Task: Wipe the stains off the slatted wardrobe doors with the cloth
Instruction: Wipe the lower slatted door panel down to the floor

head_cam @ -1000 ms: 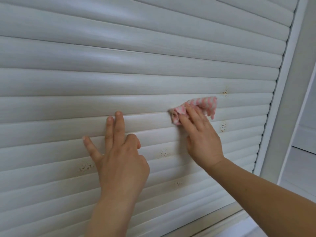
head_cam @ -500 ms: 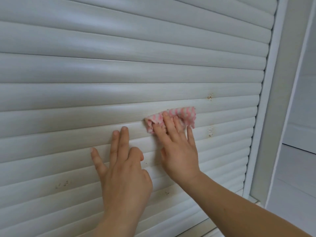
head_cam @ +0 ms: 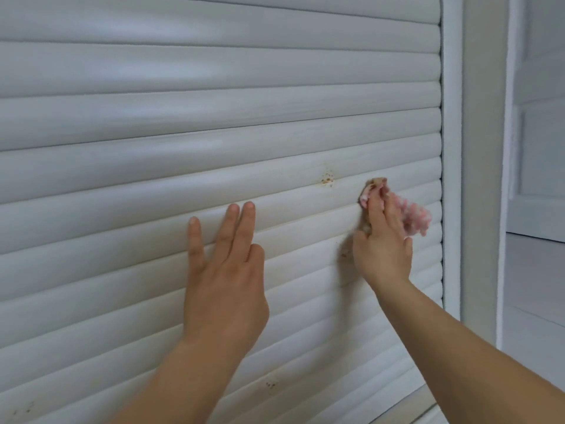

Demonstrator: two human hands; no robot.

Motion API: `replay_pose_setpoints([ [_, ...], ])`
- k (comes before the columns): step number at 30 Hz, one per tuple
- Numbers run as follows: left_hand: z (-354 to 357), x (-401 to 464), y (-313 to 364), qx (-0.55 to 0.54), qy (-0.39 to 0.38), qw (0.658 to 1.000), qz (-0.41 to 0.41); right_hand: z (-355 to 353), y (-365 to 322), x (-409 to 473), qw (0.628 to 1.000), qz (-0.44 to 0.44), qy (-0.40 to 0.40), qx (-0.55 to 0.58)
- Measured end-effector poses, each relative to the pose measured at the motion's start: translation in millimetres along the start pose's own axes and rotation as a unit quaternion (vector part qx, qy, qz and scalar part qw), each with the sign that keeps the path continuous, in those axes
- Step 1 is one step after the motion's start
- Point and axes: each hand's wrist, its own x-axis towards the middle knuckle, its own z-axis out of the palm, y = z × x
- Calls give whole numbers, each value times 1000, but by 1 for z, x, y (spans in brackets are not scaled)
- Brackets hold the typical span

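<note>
Two hands up against the slatted wardrobe door (head_cam: 214, 127): left hand (head_cam: 224, 280) spread flat, fingers straight, bracing on the slats; right hand (head_cam: 383, 243) pressing the pink cloth (head_cam: 412, 214) onto a slat close to the right frame (head_cam: 452, 148), fingers laid over the bunched fabric, though whether flat or curled round it cannot be told through the blur. Just up and left of the cloth, apart from it, a cluster of brown spots (head_cam: 327, 178), not yet wiped. More specks (head_cam: 270, 384) low down between the forearms, and faint ones (head_cam: 23, 409) at the bottom left corner. Best now, probably: work along the slat, not across; push the cloth into the groove where grime sits; turn to a clean fold, the leading edge already looking browned. Plenty left, by the look of it.
</note>
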Motion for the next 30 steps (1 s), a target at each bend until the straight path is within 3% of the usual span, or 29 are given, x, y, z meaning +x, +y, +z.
replay_pose_setpoints([
  [3, 9, -1, 7, 8, 31, 999, -5, 9, -19, -11, 1000, -12, 3, 16],
  [8, 10, 1, 8, 16, 52, 998, -6, 37, -50, -52, 963, -251, 64, -75],
  [12, 10, 1, 7, 26, 58, 998, 2, 33, -41, -39, 936, -324, 80, -112],
  [15, 11, 2, 5, 32, 62, 998, 7, 22, -33, -18, 947, -282, 77, -135],
  [18, 13, 2, 5, 34, 73, 997, 10, 3, -19, 3, 974, -180, 49, -131],
  [21, 14, 2, 7, 28, 80, 996, 7, -15, -5, 24, 996, -52, 9, -78],
  [23, 15, 4, 8, 27, 80, 996, 3, -17, -8, 29, 998, -21, 21, -50],
  [26, 15, 5, 12, 23, 78, 997, -7, -8, -28, 14, 996, -56, 15, -63],
  [30, 13, 8, 14, 20, 71, 997, -18, 16, -47, -29, 960, -246, 69, -118],
])
